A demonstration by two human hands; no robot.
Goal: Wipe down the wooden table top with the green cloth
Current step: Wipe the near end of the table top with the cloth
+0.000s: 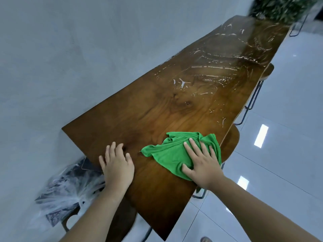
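Note:
A long wooden table top (157,109) stretches away from me along a grey wall. Whitish streaks mark its far half. The crumpled green cloth (167,151) lies on the near part of the table, close to the right edge. My right hand (202,163) presses flat on the cloth with fingers spread. My left hand (117,163) rests flat on the bare wood at the table's left edge, fingers apart, holding nothing.
A clear plastic bag with dark items (70,193) sits below the table's left corner. Wooden stools (230,142) with dark metal legs stand along the right side. A leafy plant (283,7) is at the far end. The floor (279,137) is glossy white tile.

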